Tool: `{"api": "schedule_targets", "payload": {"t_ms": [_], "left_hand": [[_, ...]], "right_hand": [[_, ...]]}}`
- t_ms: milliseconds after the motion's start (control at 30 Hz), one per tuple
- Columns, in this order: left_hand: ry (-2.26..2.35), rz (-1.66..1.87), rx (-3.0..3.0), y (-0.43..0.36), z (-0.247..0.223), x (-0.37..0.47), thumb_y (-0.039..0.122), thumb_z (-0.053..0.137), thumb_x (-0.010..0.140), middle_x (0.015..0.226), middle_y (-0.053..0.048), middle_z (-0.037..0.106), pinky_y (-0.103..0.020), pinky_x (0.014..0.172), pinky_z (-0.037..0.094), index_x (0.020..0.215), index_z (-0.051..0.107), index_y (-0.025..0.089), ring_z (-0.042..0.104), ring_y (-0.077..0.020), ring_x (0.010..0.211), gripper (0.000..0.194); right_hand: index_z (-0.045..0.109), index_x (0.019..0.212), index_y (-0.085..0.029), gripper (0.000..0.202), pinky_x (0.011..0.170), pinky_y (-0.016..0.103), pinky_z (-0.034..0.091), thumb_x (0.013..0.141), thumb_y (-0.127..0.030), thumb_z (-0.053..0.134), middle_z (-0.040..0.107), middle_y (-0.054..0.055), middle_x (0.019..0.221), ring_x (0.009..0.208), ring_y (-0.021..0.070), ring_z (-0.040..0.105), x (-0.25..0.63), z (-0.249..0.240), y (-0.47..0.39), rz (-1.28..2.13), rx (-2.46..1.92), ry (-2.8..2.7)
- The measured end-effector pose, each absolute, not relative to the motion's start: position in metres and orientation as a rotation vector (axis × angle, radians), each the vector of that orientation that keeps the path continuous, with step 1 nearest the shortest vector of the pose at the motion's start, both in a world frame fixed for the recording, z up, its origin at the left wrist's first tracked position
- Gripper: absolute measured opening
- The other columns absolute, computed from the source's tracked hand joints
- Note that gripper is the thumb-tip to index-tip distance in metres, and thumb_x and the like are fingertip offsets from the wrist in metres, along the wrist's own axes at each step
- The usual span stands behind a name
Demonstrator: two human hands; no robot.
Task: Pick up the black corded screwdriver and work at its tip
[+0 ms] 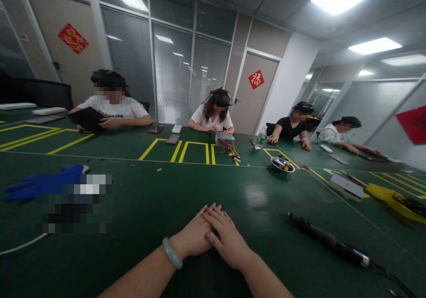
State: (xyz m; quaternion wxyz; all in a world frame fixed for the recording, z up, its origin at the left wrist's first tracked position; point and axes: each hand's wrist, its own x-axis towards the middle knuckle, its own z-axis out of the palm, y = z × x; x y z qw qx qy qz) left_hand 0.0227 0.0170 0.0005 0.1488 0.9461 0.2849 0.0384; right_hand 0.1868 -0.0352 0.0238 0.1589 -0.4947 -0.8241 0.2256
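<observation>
My left hand [192,236], with a pale green bangle [172,253] at the wrist, rests on the green table [149,218] near the bottom centre. Across it lies my right hand [229,240], its fingers flat over the left fingers and its thumb alongside. Some left fingertips show beyond the right hand; the rest of those fingers are covered. Neither hand has an object in it. Nearest on the right is a dark pen-shaped tool [326,238] with a cable, apart from both hands.
Blue gloves [56,183] and a blurred-out item with a white cable [28,244] lie left. Ahead are a metal bowl [282,165] of small parts, a bottle [261,138] and a grey box with coloured wires [224,138]. Several people sit across the table.
</observation>
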Motion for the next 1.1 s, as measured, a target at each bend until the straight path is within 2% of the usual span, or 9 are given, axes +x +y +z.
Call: {"api": "schedule_targets", "payload": {"t_ms": [467,1100], "left_hand": [[0.831,0.126,2.713,0.0171,0.0009,0.0237,0.046,0.042,0.096,0.159,-0.006,0.011,-0.047,0.118,0.007,0.152,0.017,0.03,0.01,-0.0266,0.146,0.064],[0.805,0.138,2.702,0.018,-0.0001,0.0226,0.044,0.043,0.096,0.159,-0.005,0.008,-0.047,0.118,0.006,0.153,0.014,0.031,0.008,-0.0268,0.147,0.065]], "right_hand": [[0.029,0.148,-0.036,0.055,0.119,0.046,0.009,0.095,-0.049,0.042,0.026,-0.003,0.156,0.146,0.0191,0.013,0.187,0.0256,-0.0341,0.692,-1.405,-2.334],[0.029,0.148,-0.036,0.055,0.119,0.046,0.009,0.096,-0.048,0.042,0.025,-0.003,0.156,0.146,0.0191,0.013,0.1878,0.0236,-0.0341,0.681,-1.397,-2.341]]}}
